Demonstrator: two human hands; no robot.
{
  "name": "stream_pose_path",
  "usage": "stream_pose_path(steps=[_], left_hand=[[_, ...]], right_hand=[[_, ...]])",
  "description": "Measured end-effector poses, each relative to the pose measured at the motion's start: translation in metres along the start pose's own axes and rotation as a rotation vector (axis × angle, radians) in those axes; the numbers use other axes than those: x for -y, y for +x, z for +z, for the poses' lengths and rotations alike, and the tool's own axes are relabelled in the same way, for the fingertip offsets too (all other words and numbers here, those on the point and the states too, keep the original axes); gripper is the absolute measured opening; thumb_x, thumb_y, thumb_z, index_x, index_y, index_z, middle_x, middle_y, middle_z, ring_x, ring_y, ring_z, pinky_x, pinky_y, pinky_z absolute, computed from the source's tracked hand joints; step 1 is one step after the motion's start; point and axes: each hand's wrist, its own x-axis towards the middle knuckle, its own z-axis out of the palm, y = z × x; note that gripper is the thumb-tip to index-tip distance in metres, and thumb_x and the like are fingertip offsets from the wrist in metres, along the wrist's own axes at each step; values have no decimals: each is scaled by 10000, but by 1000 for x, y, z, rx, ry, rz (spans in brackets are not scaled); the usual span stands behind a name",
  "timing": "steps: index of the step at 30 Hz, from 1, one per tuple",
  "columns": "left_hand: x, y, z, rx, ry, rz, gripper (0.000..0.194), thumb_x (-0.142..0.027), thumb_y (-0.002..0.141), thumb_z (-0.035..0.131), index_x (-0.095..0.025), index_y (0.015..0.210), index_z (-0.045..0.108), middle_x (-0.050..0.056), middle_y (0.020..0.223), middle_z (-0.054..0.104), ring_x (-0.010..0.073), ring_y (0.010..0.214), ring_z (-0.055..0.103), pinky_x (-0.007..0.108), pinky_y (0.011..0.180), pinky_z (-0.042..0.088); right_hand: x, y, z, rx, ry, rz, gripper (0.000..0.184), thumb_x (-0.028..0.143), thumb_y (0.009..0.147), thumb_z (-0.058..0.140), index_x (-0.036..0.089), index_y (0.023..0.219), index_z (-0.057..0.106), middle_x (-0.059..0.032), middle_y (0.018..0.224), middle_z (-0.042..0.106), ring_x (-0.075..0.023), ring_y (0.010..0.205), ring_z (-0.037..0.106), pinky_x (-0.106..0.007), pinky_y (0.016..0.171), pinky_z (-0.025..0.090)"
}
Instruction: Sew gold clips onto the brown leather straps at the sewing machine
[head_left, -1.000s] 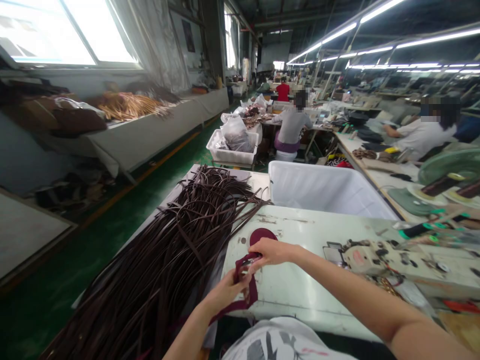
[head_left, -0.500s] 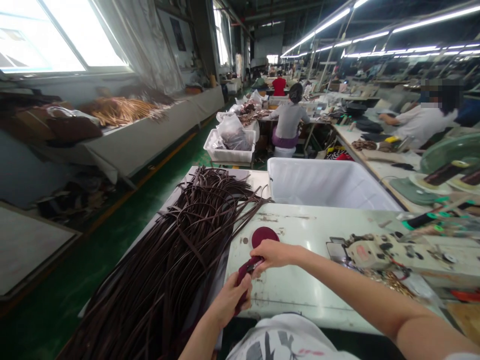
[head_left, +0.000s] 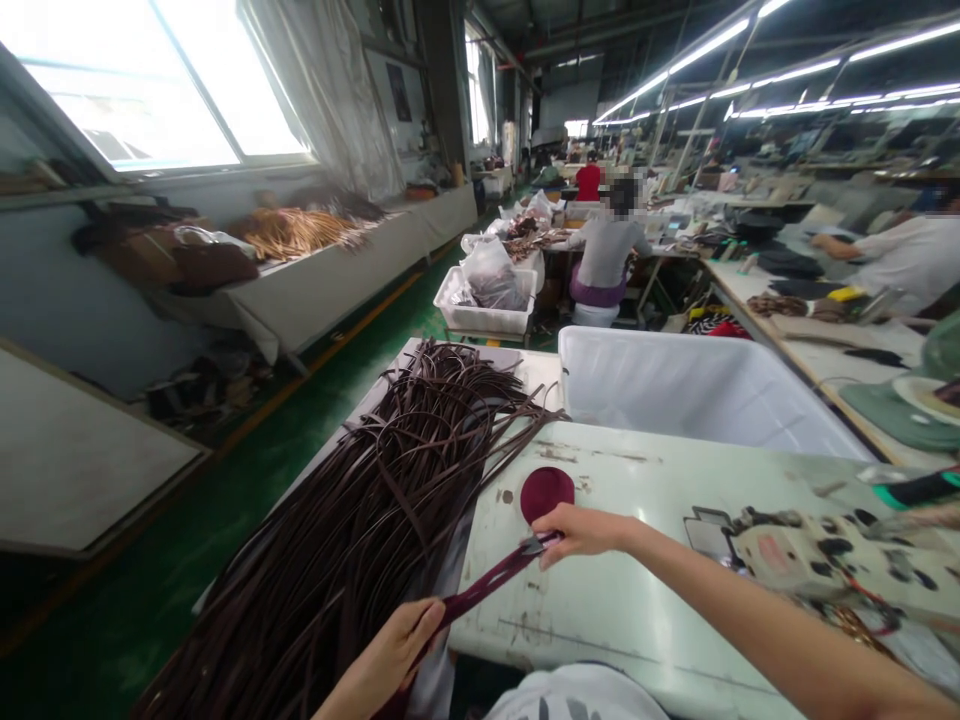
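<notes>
My right hand [head_left: 581,531] pinches the metal-tipped end of a maroon strap [head_left: 491,585] just below a round maroon disc [head_left: 547,492] on the pale green table [head_left: 660,520]. My left hand [head_left: 386,662] grips the same strap lower down, at the table's near-left corner, so the strap runs taut and slanted between both hands. A big pile of dark brown straps [head_left: 375,520] lies to the left of my hands.
A white plastic bin [head_left: 690,390] stands beyond the table. A sewing machine [head_left: 810,560] lies at right. Another white bin with a plastic bag [head_left: 487,295] sits farther back. A seated person [head_left: 611,255] works ahead, another person [head_left: 900,260] at right. Green floor aisle runs left.
My hands have pulled apart: the left drew back toward me and down, the right stayed near the disc, and the bunched strap is now stretched straight between them.
</notes>
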Motion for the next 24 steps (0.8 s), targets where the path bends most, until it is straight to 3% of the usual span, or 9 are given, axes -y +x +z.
stream_pose_path(steps=[4, 7, 10, 11, 13, 15, 17, 20, 24], left_hand=[[11, 10, -14, 143, 261, 85, 583, -746, 758, 391, -206, 764, 611, -15, 654, 530, 156, 636, 518, 271, 594, 441], [8, 20, -14, 179, 297, 170, 533, -696, 740, 485, -189, 634, 609, 16, 685, 556, 188, 689, 537, 326, 707, 456], [-7, 31, 5, 140, 296, 258, 440, -550, 664, 662, -197, 927, 668, 106, 1074, 586, 320, 1053, 507, 447, 969, 352], [-14, 35, 16, 114, 275, 292, 559, -481, 633, 708, -202, 1107, 611, 129, 1257, 498, 355, 1214, 384, 472, 1052, 248], [-28, 43, 43, 108, 201, 381, 779, -368, 615, 731, -209, 1317, 434, 122, 1455, 289, 328, 1358, 161, 435, 1121, 109], [-41, 51, 66, 206, 97, 445, 629, -311, 700, 647, -228, 1293, 454, 105, 1373, 425, 276, 1281, 350, 399, 1075, 261], [-47, 61, 78, 298, -4, 469, 478, -267, 762, 540, -208, 1235, 506, 100, 1214, 563, 242, 1142, 506, 387, 996, 369], [-46, 72, 70, 428, -90, 436, 404, -240, 704, 544, -126, 1086, 605, 120, 996, 649, 265, 952, 610, 423, 866, 462], [-47, 72, 49, 358, -142, 443, 387, -208, 724, 472, -132, 1079, 607, 84, 1075, 630, 237, 1064, 547, 409, 977, 371]], right_hand=[[3, 2, 7, -2, 131, 58, 451, 595, 856, 461, 187, 681, 381, 53, 588, 408, -87, 542, 435, -201, 499, 330], [5, 10, 18, -61, 176, 117, 429, 564, 909, 349, 200, 682, 336, 54, 545, 383, -96, 506, 467, -196, 460, 336], [8, 20, 27, -112, 176, 161, 407, 505, 881, 446, 197, 643, 328, 54, 509, 379, -100, 479, 473, -197, 447, 330], [10, 23, 29, -114, 164, 163, 399, 489, 877, 459, 195, 636, 336, 52, 502, 392, -99, 472, 466, -199, 447, 327], [13, 28, 30, -113, 133, 160, 390, 485, 887, 444, 192, 641, 364, 43, 502, 427, -99, 466, 447, -202, 439, 314], [17, 32, 28, -117, 99, 156, 393, 498, 894, 427, 192, 652, 378, 40, 510, 439, -97, 460, 428, -205, 426, 293], [20, 34, 23, -133, 65, 147, 394, 498, 901, 409, 194, 654, 358, 44, 510, 419, -94, 449, 409, -207, 419, 278], [23, 34, 15, -133, 22, 135, 372, 454, 910, 394, 198, 655, 307, 58, 514, 364, -83, 446, 369, -207, 431, 269], [29, 35, 9, -97, -47, 102, 366, 421, 896, 423, 194, 646, 283, 61, 568, 291, -78, 507, 310, -205, 461, 238]])
